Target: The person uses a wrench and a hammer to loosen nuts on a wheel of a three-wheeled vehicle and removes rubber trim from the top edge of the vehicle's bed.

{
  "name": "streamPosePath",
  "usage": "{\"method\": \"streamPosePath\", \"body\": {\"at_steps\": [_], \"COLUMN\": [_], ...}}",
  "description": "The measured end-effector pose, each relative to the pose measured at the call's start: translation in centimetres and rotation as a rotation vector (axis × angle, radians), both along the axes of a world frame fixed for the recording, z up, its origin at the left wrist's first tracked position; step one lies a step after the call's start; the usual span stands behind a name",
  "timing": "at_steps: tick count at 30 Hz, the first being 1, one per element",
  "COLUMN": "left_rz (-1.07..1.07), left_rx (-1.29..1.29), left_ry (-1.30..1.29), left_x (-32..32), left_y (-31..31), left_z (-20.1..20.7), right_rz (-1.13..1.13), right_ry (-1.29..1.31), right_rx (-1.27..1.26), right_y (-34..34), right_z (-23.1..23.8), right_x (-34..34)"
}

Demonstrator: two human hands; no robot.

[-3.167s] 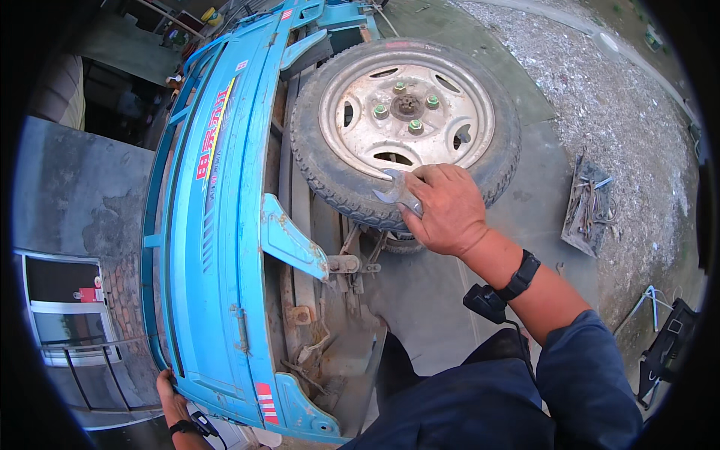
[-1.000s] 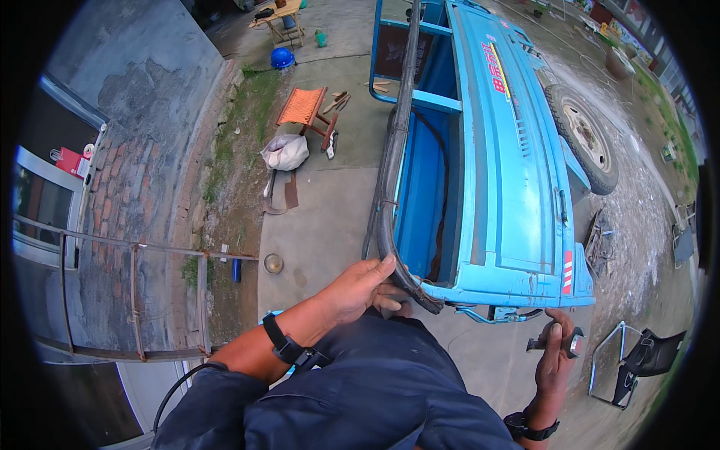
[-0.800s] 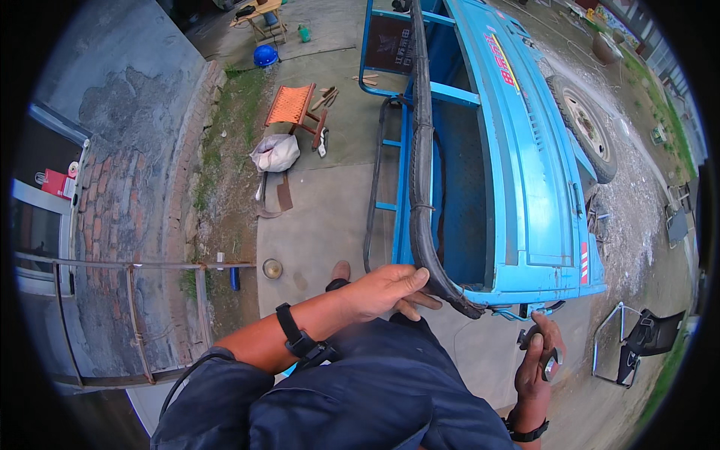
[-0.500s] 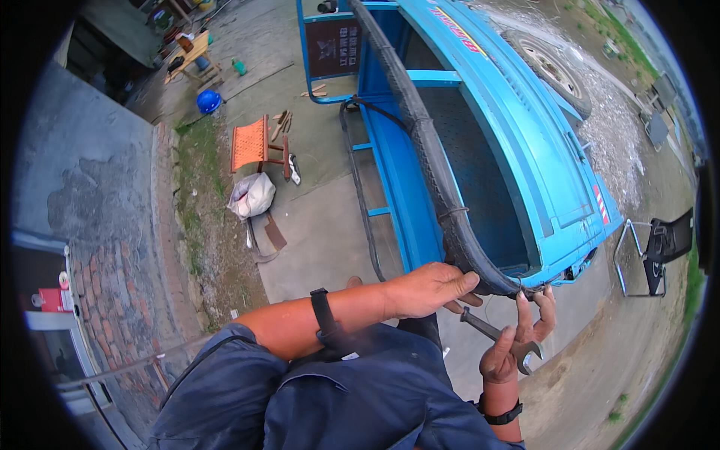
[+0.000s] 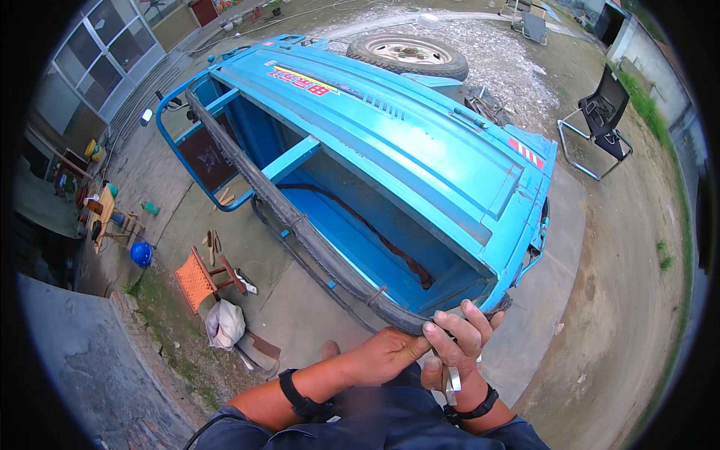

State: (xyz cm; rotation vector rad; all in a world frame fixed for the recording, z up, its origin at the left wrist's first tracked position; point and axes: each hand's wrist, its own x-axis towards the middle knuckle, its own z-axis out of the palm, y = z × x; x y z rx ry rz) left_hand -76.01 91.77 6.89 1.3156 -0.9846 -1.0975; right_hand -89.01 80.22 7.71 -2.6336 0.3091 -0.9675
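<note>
A long black rubber strip [image 5: 322, 255] runs along the near rail of a blue metal vehicle body [image 5: 420, 172], tied round at intervals. At its near end, my left hand [image 5: 384, 355] is closed just below the strip, thumb forward; whatever its fingers hold is hidden. My right hand [image 5: 459, 341] is right beside it, its fingers raised against the strip and the body's near corner. An open-ended wrench [image 5: 451, 381] is held in that right palm, mostly covered by the hand, with its metal end showing near the wrist.
Left of the vehicle, an orange woven stool [image 5: 193, 280] stands by a white bag [image 5: 225, 325] and a blue helmet [image 5: 141, 253]. A wheel [image 5: 409, 54] is on the body's far side. A black folding chair [image 5: 600, 124] stands at the right.
The view has swung, so the vehicle lies further left and more crosswise. My hands have come together; the right fingers have moved up onto the strip, and the wrench has turned mostly out of sight.
</note>
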Motion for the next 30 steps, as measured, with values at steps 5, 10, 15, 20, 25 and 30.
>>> {"method": "streamPosePath", "body": {"at_steps": [5, 10, 15, 20, 25, 30], "left_rz": [-0.176, 0.666, 0.719, 0.712, 0.711, 0.696], "left_rx": [-0.147, -0.339, -0.562, -0.593, -0.596, -0.601], "left_ry": [-0.366, -1.126, -1.302, -1.251, -1.262, -1.251], "left_x": [6.7, 15.0, 19.3, 19.8, 20.0, 20.2], "left_y": [2.6, 7.6, 1.0, 0.1, 0.3, 0.1], "left_z": [0.9, 0.4, -0.5, -1.0, -0.9, -0.7], "right_rz": [-0.286, -0.397, -0.453, -0.475, -0.429, -0.441], "right_ry": [-0.151, -0.333, -0.363, -0.4, -0.29, -0.356], "right_rx": [-0.145, -0.236, -0.227, -0.337, -0.215, -0.221], "right_y": [1.2, 1.2, 0.6, -0.3, 0.6, 0.3], "right_z": [-1.8, -2.2, -1.6, -1.7, -1.8, -2.0], "right_x": [2.7, 5.1, 5.5, 6.1, 5.0, 5.6]}}
